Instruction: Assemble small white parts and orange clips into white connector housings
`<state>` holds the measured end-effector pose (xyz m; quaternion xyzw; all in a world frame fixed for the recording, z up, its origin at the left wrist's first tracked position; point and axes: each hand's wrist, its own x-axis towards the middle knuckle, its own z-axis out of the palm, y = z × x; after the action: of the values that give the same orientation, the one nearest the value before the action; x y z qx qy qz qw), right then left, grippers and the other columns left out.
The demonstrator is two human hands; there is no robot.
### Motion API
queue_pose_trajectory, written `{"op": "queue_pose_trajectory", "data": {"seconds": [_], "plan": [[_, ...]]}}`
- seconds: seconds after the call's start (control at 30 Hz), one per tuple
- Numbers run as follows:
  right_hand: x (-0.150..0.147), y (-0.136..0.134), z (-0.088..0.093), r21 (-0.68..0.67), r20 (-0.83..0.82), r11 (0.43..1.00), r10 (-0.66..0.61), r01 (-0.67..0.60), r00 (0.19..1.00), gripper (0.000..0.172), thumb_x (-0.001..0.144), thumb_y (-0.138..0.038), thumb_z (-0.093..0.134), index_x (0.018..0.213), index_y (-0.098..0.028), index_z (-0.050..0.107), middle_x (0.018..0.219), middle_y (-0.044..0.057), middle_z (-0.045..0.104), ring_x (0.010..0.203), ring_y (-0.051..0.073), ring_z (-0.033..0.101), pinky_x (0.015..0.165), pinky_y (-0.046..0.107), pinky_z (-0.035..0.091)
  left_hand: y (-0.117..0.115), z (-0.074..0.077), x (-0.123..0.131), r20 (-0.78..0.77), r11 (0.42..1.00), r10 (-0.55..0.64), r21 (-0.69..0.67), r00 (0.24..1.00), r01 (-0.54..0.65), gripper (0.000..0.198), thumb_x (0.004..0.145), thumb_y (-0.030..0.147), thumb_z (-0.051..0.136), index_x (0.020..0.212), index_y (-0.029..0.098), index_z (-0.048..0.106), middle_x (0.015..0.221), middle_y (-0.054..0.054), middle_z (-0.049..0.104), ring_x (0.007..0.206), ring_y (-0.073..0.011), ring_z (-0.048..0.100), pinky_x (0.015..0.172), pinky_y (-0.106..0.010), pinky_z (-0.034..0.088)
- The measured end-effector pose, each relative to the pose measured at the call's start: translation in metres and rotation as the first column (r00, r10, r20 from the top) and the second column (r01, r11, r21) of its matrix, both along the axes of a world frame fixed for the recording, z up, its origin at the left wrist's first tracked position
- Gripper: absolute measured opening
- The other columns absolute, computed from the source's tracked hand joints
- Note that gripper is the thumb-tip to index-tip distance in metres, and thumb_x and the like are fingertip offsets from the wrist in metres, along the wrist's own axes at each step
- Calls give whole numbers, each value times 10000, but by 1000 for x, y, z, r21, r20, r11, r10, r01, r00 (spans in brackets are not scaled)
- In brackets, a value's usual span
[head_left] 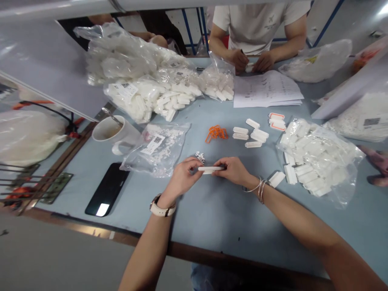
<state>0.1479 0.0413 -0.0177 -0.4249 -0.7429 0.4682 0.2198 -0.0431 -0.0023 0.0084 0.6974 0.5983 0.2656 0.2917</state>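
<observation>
A slim white plastic piece (209,169) is held level above the blue tabletop, seen edge-on. My left hand (184,176) pinches its left end, and my right hand (235,169) grips its right end. Something dark shows at my right fingertips, too small to make out. Just beyond my left fingers lies a small heap of tiny white parts (200,156). Farther off sits a pile of orange rectangular frames (216,133). To its right are several white rectangular plastic pieces (253,135), and two pieces with orange rims (277,121) lie beyond those.
A spilling bag of white pieces (321,157) lies right. Left are a black phone (107,189), a mug with a spoon (110,131) and a bag of small parts (160,145). Large filled bags (145,76) and paper sheets (266,89) lie ahead. Opposite, a person's hands (251,61) hold something white.
</observation>
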Motion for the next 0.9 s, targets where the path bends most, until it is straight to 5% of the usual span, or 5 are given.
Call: {"op": "queue_pose_trajectory", "data": {"seconds": [0.37, 0.73, 0.9], "plan": [[0, -1, -3, 40, -17, 999, 0, 1, 1000, 138, 668, -195, 731, 802, -174, 706, 644, -35, 641, 558, 75, 504, 572, 190, 356, -1, -4, 0, -93, 1000, 20, 21, 995, -18, 83, 736, 203, 528, 735, 187, 609, 805, -26, 635, 690, -146, 543, 622, -262, 415], [-1, -1, -3, 51, -7, 999, 6, -6, 1000, 129, 672, -170, 722, 800, -168, 708, 671, -23, 653, 584, 85, 523, 587, 196, 362, -6, -3, 7, -175, 995, 46, 100, 983, -29, 75, 726, 171, 546, 748, 192, 615, 827, -51, 649, 806, -198, 588, 755, -326, 450], [0, -2, -1, 54, -19, 999, 10, -9, 1000, 124, 676, -157, 717, 798, -174, 706, 672, -25, 651, 595, 88, 528, 592, 196, 364, -4, -5, 4, -143, 999, 33, 32, 989, -29, 69, 744, 206, 541, 744, 191, 608, 780, -28, 635, 720, -162, 564, 656, -275, 431]]}}
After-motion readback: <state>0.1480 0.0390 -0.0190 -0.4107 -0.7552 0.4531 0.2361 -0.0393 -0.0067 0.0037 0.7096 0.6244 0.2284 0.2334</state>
